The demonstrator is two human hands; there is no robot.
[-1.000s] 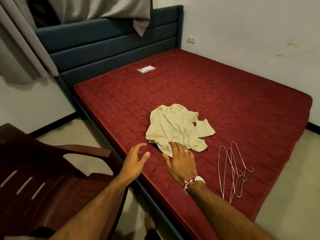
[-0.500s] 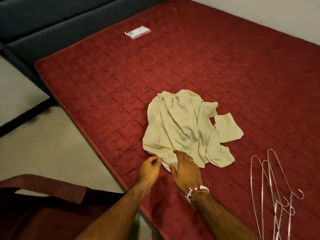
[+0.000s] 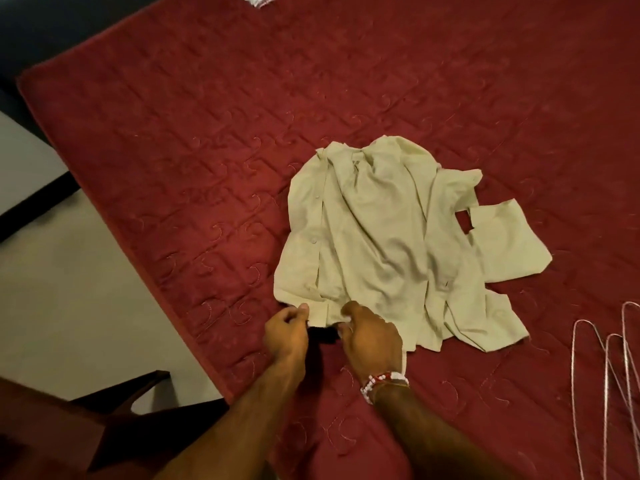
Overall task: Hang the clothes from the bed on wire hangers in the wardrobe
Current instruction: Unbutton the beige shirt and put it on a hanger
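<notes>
wire hangers cut off at right edge

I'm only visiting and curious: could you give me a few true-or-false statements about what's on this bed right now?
1. The left hand and the right hand both pinch the near edge of the shirt. True.
2. The shirt hangs on a hanger. False: it lies crumpled on the mattress.
3. The wire hangers lie to the shirt's right, untouched. True.
4. The mattress is blue. False: it is red.
</notes>
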